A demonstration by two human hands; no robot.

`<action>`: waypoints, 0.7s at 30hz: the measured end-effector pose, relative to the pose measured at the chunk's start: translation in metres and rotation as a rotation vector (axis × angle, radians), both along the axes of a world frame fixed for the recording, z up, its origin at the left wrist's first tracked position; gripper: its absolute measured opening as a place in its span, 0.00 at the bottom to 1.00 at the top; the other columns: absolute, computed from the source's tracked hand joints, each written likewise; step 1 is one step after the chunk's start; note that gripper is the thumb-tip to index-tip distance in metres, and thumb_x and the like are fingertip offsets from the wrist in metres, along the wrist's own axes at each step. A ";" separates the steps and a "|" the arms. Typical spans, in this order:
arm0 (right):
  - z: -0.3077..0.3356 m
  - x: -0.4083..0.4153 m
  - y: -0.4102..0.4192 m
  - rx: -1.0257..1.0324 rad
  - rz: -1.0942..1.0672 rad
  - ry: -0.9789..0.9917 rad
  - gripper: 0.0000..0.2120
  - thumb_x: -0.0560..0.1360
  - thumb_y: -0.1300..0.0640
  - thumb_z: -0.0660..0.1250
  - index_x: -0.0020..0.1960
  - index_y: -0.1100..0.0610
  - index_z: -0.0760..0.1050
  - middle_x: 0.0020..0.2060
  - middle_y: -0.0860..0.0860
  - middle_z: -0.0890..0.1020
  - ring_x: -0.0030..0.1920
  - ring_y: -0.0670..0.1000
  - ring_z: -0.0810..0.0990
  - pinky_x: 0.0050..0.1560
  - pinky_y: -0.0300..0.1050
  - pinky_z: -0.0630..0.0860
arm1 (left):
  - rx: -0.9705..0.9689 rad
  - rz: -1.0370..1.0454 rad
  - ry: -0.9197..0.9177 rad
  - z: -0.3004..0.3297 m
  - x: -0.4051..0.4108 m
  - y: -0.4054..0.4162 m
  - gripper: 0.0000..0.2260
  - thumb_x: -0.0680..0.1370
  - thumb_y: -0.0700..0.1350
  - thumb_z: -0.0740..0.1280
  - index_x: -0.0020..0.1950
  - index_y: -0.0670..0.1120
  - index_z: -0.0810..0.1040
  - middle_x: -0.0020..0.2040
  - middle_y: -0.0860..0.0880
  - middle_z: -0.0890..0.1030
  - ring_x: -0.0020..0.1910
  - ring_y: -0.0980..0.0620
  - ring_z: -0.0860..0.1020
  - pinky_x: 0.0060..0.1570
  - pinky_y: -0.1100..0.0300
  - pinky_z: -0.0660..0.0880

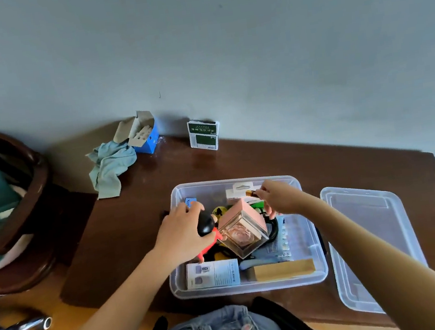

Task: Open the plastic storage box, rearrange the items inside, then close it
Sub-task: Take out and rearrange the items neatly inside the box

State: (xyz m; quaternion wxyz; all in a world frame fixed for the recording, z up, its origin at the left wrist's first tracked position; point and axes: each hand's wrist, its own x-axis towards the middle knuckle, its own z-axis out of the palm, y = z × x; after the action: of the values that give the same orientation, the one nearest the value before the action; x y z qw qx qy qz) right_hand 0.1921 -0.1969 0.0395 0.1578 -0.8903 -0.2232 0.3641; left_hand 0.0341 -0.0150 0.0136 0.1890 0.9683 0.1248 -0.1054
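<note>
— Looking into the clear, round-cornered plastic storage box [249,287], what do you make out?

— It sits open near the front edge of the dark, glossy wooden counter [278,157]. Its translucent lid [371,242] lies flat just to the right of it, apart from the box. Inside is a jumble: a pink-topped cube of clear plastic [242,227] tilted on one corner, a flat printed white leaflet [213,273] along the near wall, and a plain tan cardboard slab [284,269] beside it.

— And the hands?

— The left hand [183,232] is curled around a toy figure with a smooth black rounded head and a red body [208,230], gripping it just beside the cube. The right hand [278,197] reaches over the far side of the box and pinches a small brown-and-gold object [251,193] between fingertips; it is too small to identify.

— Anything else on the counter?

— At the back, against the pale wall, stands an open blue carton with grey cardboard flaps [143,135], a crumpled soft light-blue cloth [109,167] touching it, and an upright green-and-white printed box [204,135] well apart to the right.
</note>
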 end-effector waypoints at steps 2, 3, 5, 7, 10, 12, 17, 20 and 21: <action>-0.001 -0.002 -0.011 0.019 -0.059 0.077 0.18 0.83 0.54 0.51 0.40 0.62 0.69 0.36 0.59 0.83 0.33 0.51 0.83 0.27 0.38 0.72 | 0.026 -0.035 0.050 -0.001 0.009 -0.002 0.21 0.73 0.63 0.64 0.61 0.53 0.67 0.56 0.50 0.72 0.56 0.50 0.72 0.51 0.57 0.70; -0.002 -0.003 -0.016 0.034 -0.090 0.112 0.18 0.83 0.54 0.51 0.40 0.62 0.69 0.35 0.58 0.83 0.30 0.48 0.82 0.25 0.36 0.72 | 0.049 -0.066 0.075 -0.002 0.014 -0.005 0.21 0.74 0.62 0.63 0.62 0.53 0.67 0.58 0.50 0.72 0.57 0.49 0.72 0.53 0.56 0.70; -0.004 -0.005 -0.023 0.066 -0.137 0.179 0.16 0.83 0.55 0.50 0.41 0.62 0.66 0.36 0.59 0.83 0.30 0.48 0.83 0.25 0.35 0.73 | 0.090 -0.119 0.125 -0.002 0.023 -0.011 0.20 0.76 0.60 0.61 0.64 0.52 0.67 0.60 0.48 0.71 0.61 0.48 0.71 0.56 0.53 0.69; -0.006 -0.006 -0.028 0.091 -0.184 0.235 0.14 0.83 0.56 0.50 0.42 0.60 0.64 0.39 0.59 0.84 0.31 0.48 0.83 0.27 0.38 0.76 | 0.103 -0.144 0.125 -0.002 0.030 -0.020 0.20 0.77 0.58 0.60 0.67 0.52 0.67 0.62 0.48 0.71 0.62 0.47 0.70 0.59 0.52 0.68; -0.009 -0.007 -0.036 0.077 -0.200 0.179 0.11 0.83 0.55 0.52 0.43 0.58 0.65 0.39 0.53 0.83 0.34 0.46 0.82 0.30 0.38 0.77 | 0.068 -0.184 -0.047 -0.001 0.041 -0.040 0.17 0.78 0.53 0.60 0.66 0.51 0.69 0.62 0.49 0.71 0.62 0.47 0.69 0.59 0.52 0.68; -0.013 -0.005 -0.041 0.023 -0.162 0.076 0.09 0.82 0.55 0.55 0.45 0.58 0.68 0.40 0.51 0.81 0.38 0.48 0.80 0.35 0.40 0.76 | 0.035 -0.278 -0.142 0.001 0.050 -0.058 0.16 0.79 0.50 0.59 0.65 0.49 0.71 0.62 0.48 0.71 0.62 0.47 0.69 0.59 0.51 0.67; -0.016 -0.005 -0.053 -0.106 -0.110 -0.109 0.10 0.80 0.54 0.59 0.40 0.53 0.68 0.36 0.48 0.76 0.37 0.49 0.74 0.35 0.40 0.68 | 0.188 -0.601 -0.008 0.001 0.071 -0.099 0.17 0.80 0.52 0.56 0.65 0.48 0.73 0.64 0.44 0.72 0.61 0.42 0.70 0.58 0.49 0.66; -0.018 -0.009 -0.054 -0.146 -0.142 -0.187 0.08 0.80 0.53 0.58 0.44 0.54 0.69 0.36 0.49 0.75 0.35 0.48 0.72 0.36 0.43 0.70 | 0.363 -0.725 0.205 -0.002 0.076 -0.117 0.20 0.80 0.54 0.56 0.72 0.54 0.67 0.67 0.40 0.69 0.64 0.37 0.68 0.62 0.46 0.62; -0.020 -0.010 -0.053 -0.161 -0.155 -0.213 0.08 0.80 0.53 0.58 0.45 0.55 0.69 0.36 0.49 0.75 0.35 0.50 0.73 0.37 0.45 0.72 | 0.431 -0.770 0.255 -0.003 0.077 -0.123 0.21 0.81 0.54 0.56 0.74 0.55 0.64 0.69 0.39 0.67 0.65 0.35 0.66 0.64 0.45 0.61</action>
State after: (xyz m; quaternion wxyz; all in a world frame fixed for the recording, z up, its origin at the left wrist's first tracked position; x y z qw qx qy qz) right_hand 0.1821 -0.2502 0.0199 0.0892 -0.9482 -0.1393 0.2712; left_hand 0.1113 -0.1375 0.0108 -0.0863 0.9408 -0.2027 -0.2578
